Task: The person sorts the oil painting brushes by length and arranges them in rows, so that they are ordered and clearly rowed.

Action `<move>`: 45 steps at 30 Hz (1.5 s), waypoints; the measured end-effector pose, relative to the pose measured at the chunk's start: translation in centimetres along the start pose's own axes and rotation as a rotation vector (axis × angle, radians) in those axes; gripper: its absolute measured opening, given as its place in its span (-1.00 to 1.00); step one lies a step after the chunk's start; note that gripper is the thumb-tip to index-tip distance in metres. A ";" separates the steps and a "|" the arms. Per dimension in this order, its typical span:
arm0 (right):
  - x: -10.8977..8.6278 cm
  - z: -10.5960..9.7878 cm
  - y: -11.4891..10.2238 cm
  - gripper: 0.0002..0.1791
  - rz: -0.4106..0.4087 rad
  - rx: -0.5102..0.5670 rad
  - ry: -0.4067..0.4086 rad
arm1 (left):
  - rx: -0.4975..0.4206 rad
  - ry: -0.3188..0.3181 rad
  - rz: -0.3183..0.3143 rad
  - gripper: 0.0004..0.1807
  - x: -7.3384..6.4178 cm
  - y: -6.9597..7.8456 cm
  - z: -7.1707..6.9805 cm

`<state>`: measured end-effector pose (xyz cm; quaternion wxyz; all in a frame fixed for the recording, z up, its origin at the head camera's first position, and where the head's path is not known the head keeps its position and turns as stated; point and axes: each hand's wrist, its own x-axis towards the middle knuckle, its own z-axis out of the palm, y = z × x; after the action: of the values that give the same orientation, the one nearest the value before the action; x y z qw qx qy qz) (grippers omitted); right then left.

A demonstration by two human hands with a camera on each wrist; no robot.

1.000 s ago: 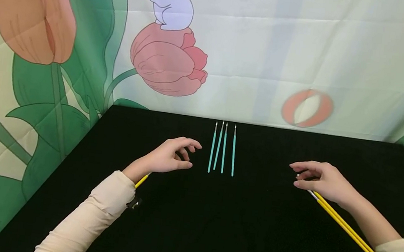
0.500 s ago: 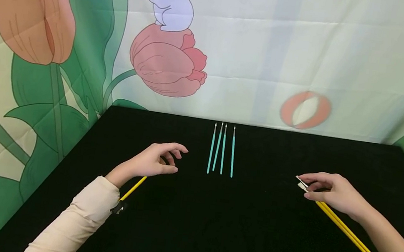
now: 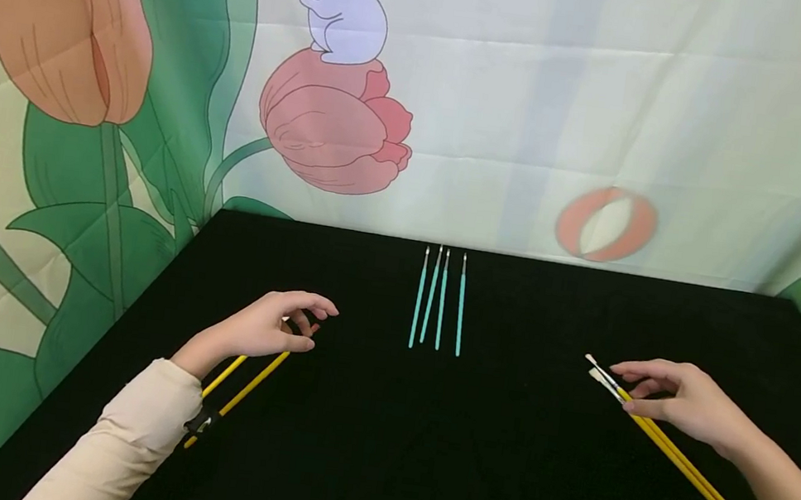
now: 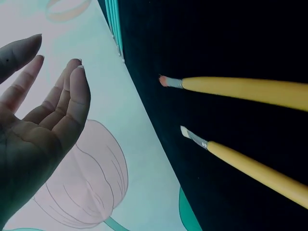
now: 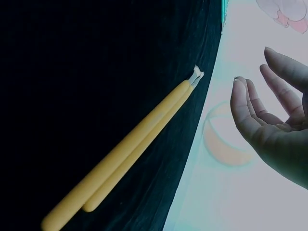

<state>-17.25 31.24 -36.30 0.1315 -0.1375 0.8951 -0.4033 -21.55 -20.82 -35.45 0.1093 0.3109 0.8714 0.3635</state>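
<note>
My left hand (image 3: pixel 264 325) hovers over two yellow-handled paintbrushes (image 3: pixel 255 385) on the left of the black table, fingers loosely bent and holding nothing. In the left wrist view one paintbrush (image 4: pixel 240 91) has reddish bristles and the other paintbrush (image 4: pixel 257 171) a pale, slanted tip. On the right, another pair of yellow-handled paintbrushes (image 3: pixel 692 472) lies close together, pale tips pointing away. My right hand (image 3: pixel 685 402) is over them, relaxed, and the right wrist view shows its fingers (image 5: pixel 243 101) apart with nothing between them. Part of the left pair is hidden by the left hand and wrist.
Several thin turquoise paintbrushes (image 3: pixel 441 309) lie side by side near the back middle of the black tabletop (image 3: pixel 465 458). Behind the table hangs a cloth backdrop (image 3: pixel 490 128) printed with tulips and a white animal.
Both hands have drawn apart and back towards the body, the left going left and the right going right. More of the yellow paintbrushes shows beneath each. The turquoise paintbrushes lie as before.
</note>
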 end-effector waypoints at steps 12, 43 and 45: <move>-0.9 -0.8 2.4 -0.38 0.017 -0.029 -0.060 | 0.073 0.029 -0.065 -0.57 -1.8 -1.9 -0.7; -1.4 -0.8 5.5 -0.35 0.043 -0.136 -0.103 | -0.011 -0.148 -0.344 -0.39 -5.1 -7.3 -2.8; -1.4 -0.8 5.5 -0.35 0.034 -0.144 -0.102 | -0.019 -0.157 -0.370 -0.38 -5.0 -7.5 -2.9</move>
<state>-17.04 35.81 -39.81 0.1737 -0.1518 0.9160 -0.3281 -22.27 -29.66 -38.85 0.2446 0.1719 0.8990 0.3200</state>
